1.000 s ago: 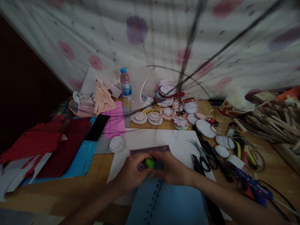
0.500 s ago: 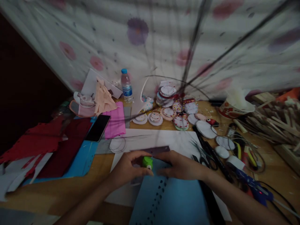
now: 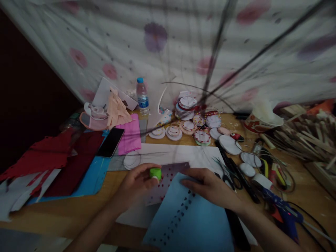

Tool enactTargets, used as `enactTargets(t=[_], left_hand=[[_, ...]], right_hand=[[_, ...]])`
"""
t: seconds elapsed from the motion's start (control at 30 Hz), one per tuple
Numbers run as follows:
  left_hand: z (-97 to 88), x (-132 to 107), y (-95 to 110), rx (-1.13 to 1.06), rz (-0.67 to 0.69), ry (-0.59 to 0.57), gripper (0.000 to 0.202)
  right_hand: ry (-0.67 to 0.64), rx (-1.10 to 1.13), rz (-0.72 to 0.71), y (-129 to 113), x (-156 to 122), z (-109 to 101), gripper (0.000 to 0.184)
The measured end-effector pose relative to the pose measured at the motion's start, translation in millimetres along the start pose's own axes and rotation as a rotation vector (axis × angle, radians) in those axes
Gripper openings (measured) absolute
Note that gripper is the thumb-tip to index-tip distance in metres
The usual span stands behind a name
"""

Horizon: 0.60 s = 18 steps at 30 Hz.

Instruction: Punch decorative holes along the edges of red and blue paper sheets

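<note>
A flowered curtain (image 3: 120,38) is hanging at twelve o'clock behind the cluttered tabletop (image 3: 60,213). Toward six, a dotted blue sheet (image 3: 196,224) is slanting, probably light, bendy and easily creased, best taken by an edge; the right hand (image 3: 211,187)'s grip is pinching its top. Toward seven, the left hand (image 3: 140,180)'s grip is pinching a small green block (image 3: 155,173), likely light and stiff.

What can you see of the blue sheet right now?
The blue sheet is smooth-looking, perhaps felt or card, with rows of small dark spots slanting across it. It hides part of the dotted purple sheet, and the frame cuts off its near end. The right hand grips its far edge, thumb on top.
</note>
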<state>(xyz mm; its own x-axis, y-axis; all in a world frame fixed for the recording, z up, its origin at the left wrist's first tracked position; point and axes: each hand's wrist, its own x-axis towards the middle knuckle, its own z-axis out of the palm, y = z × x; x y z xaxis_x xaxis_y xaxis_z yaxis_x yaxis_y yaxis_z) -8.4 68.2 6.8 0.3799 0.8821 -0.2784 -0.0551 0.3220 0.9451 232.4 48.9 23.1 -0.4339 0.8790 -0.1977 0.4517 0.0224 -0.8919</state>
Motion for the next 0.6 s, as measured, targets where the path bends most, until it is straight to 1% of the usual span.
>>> enactTargets(t=[0.03, 0.1, 0.17, 0.2, 0.27, 0.33, 0.4, 0.5, 0.6], left_hand=[[-1.6, -1.7, -0.3, -0.033, 0.009, -0.004, 0.026], [-3.3, -5.5, -0.3, -0.129, 0.023, -0.060, 0.027], [-2.3, -10.6, 2.7, -0.172, 0.049, -0.113, 0.031], [-0.8, -13.9, 5.5, -0.147, 0.069, -0.119, 0.034], [3.6, -21.5, 12.9, -0.021, 0.115, -0.102, 0.040], [8.5, -29.1, 20.0, 0.121, 0.166, -0.090, 0.041], [12.8, -35.0, 24.6, 0.208, 0.218, -0.097, 0.044], [17.6, -39.9, 27.1, 0.252, 0.269, -0.116, 0.053], [20.9, -42.2, 28.7, 0.305, 0.327, -0.088, 0.059]], right_hand=[[0.032, -0.011, 0.008, 0.0, -2.5, 0.3, 0.028], [0.126, -0.083, -0.006, 1.4, -8.2, 2.2, 0.032], [0.242, -0.151, -0.065, 3.0, -15.2, 5.6, 0.030], [0.291, -0.167, -0.107, 3.1, -19.3, 7.6, 0.027], [0.355, -0.182, -0.183, 0.6, -28.5, 11.8, 0.019], [0.371, -0.198, -0.226, -5.1, -38.1, 15.7, 0.014], [0.351, -0.216, -0.241, -12.1, -47.0, 19.4, 0.016], [0.293, -0.251, -0.232, -21.3, -57.8, 24.8, 0.019], [0.285, -0.291, -0.269, -28.0, -65.0, 29.8, 0.019]])
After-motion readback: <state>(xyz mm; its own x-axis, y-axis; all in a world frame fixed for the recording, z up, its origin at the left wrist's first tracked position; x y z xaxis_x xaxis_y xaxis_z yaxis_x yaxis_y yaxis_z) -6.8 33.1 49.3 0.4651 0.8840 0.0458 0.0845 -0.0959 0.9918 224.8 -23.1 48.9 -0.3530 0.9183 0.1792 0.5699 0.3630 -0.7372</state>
